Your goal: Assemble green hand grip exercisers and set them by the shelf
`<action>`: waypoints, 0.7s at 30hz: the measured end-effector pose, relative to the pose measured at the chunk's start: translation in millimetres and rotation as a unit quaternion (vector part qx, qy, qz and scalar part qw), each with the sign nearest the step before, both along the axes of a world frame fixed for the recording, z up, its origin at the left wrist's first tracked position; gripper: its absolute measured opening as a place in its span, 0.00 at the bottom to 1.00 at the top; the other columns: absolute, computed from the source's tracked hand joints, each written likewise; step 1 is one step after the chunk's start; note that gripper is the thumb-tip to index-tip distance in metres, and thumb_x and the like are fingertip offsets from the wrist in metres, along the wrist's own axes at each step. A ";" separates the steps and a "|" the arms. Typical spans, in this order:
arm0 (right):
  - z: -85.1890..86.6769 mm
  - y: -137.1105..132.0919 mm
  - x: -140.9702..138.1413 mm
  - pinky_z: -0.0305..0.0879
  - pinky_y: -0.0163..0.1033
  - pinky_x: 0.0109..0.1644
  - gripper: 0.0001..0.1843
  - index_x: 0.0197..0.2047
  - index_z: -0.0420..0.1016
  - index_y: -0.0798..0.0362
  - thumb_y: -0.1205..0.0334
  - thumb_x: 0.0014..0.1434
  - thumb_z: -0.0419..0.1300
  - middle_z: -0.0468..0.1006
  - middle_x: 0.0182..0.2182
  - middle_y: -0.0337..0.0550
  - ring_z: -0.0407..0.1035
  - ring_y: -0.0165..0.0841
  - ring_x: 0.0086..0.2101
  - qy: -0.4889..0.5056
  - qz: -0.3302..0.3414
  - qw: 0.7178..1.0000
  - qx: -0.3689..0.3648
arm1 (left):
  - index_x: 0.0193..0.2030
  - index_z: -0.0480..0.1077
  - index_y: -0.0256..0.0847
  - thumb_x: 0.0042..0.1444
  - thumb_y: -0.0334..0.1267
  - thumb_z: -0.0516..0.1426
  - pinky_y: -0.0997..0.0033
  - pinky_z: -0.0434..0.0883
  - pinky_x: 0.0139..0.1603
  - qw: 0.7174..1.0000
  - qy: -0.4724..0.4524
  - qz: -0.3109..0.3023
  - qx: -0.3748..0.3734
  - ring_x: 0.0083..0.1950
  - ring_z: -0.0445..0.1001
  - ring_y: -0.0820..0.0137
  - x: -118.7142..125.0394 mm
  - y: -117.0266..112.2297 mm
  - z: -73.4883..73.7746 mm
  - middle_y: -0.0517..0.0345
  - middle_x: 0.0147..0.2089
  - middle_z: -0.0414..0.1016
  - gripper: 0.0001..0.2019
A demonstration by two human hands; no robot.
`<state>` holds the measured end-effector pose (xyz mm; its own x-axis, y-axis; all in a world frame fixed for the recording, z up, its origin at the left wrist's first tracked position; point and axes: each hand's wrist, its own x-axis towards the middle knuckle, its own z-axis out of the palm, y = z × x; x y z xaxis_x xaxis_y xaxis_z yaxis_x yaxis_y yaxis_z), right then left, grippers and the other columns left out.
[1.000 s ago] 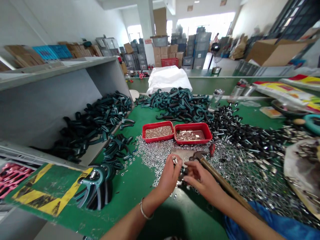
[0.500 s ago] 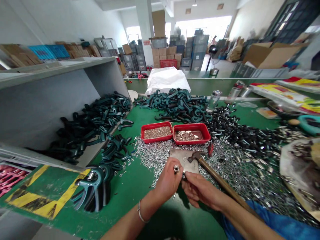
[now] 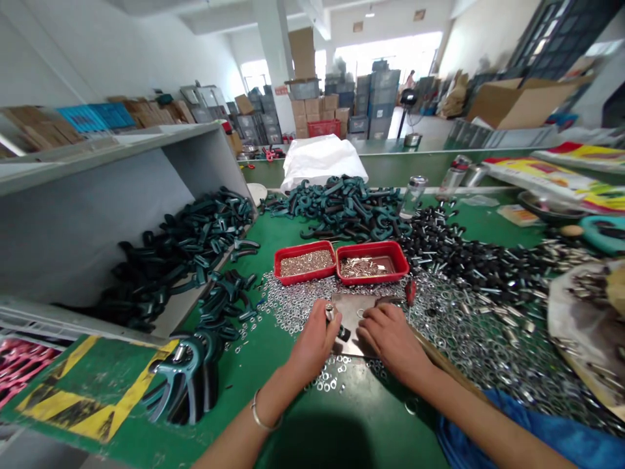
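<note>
Left hand (image 3: 312, 345): fingers (image 3: 323, 326) closed tight on small black-and-silver fitting (image 3: 343, 334) | fitting: held over steel plate (image 3: 352, 322) | right hand (image 3: 390, 342): fingers curled, resting on plate beside hammer (image 3: 439, 355); grip on it cannot be told | surroundings: loose steel washers (image 3: 463, 319) around plate; two red trays (image 3: 305, 246) just beyond.

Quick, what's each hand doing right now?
Left hand: closed, holding a small metal-and-black fitting.
Right hand: curled over a wooden-handled hammer, grip unclear.
</note>
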<state>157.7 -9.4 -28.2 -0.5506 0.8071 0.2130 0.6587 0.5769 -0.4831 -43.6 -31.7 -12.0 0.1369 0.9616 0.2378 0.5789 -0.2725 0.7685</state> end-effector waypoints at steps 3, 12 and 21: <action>-17.6 25.1 -1.1 0.51 0.56 0.63 0.14 0.51 0.76 0.57 0.60 0.66 0.56 0.75 0.53 0.55 0.61 0.49 0.56 -0.133 0.009 0.982 0.130 | 0.45 0.63 0.40 0.69 0.42 0.46 0.59 0.67 0.54 0.993 0.088 -0.069 -0.037 0.48 0.68 0.63 -0.3 14.4 -5.8 0.51 0.45 0.67 0.10; -25.6 42.5 74.6 0.58 0.54 0.59 0.18 0.55 0.73 0.54 0.57 0.69 0.49 0.73 0.55 0.53 0.63 0.45 0.53 -0.043 -0.096 0.990 0.094 | 0.47 0.70 0.36 0.61 0.51 0.56 0.52 0.65 0.55 0.939 0.315 -0.130 0.040 0.52 0.67 0.55 42.0 66.3 -7.0 0.46 0.49 0.71 0.19; -42.3 -32.4 139.0 0.68 0.52 0.50 0.20 0.57 0.70 0.52 0.54 0.66 0.54 0.76 0.44 0.52 0.70 0.44 0.43 -0.083 -0.103 0.991 0.016 | 0.40 0.77 0.32 0.56 0.26 0.57 0.63 0.72 0.49 0.868 0.470 -0.148 -0.064 0.45 0.77 0.58 60.3 197.3 24.7 0.40 0.40 0.78 0.08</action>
